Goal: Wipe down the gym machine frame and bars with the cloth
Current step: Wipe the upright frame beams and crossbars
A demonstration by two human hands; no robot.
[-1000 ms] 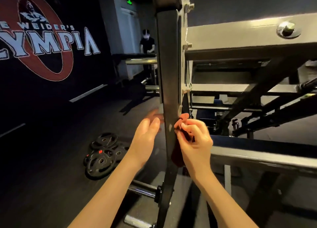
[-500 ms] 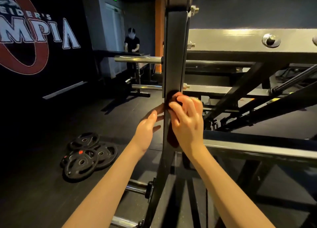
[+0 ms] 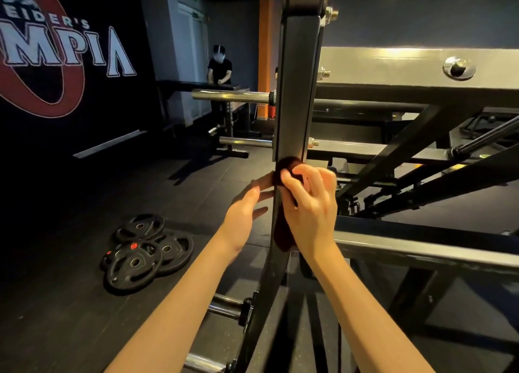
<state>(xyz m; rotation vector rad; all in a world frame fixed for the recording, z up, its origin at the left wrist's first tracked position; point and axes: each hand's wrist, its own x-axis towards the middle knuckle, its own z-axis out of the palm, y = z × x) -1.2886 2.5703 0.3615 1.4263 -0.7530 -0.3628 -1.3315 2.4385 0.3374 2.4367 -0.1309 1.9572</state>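
Cloth (image 3: 282,236) pressed to near face of post (image 3: 297,91), gripped there by right hand (image 3: 311,204) for wiping pressure. Left hand (image 3: 244,218) open at post's left side, probably steadying cloth's far end; contact unclear.

— The post (image 3: 297,91)?
— Smooth dark painted metal, dull sheen. The beam (image 3: 393,63) is grey painted metal, glossier.
— And the rest?
— Cloth (image 3: 283,236): soft, matt, brown-red fabric. Bar (image 3: 230,95): polished chrome. Plates (image 3: 134,263): matt black. Floor (image 3: 70,302): dark, matt, finely textured.
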